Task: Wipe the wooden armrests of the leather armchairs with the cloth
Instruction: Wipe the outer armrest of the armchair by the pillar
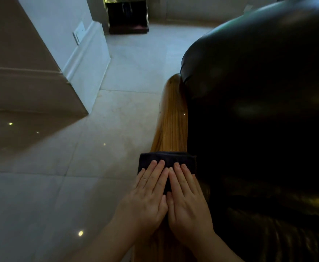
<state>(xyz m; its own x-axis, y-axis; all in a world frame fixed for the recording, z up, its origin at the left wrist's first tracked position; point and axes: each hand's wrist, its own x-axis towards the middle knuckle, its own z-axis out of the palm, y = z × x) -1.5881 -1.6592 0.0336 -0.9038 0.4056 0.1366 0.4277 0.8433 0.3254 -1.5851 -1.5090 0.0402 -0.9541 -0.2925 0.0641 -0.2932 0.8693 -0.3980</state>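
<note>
A glossy wooden armrest point(171, 118) runs away from me along the left side of a black leather armchair point(258, 110). A dark folded cloth point(167, 157) lies across the armrest near its middle. My left hand point(147, 195) and my right hand point(188, 201) lie side by side, palms down and flat on the cloth, with fingers stretched forward and thumbs touching. The rear part of the cloth is hidden under my hands. The chair's rounded backrest rises to the right of the far end of the armrest.
Shiny pale floor tiles point(79, 167) spread to the left of the chair. A white wall corner with a skirting board point(83, 59) juts out at the upper left. A dark wooden stand point(127, 15) sits at the far wall.
</note>
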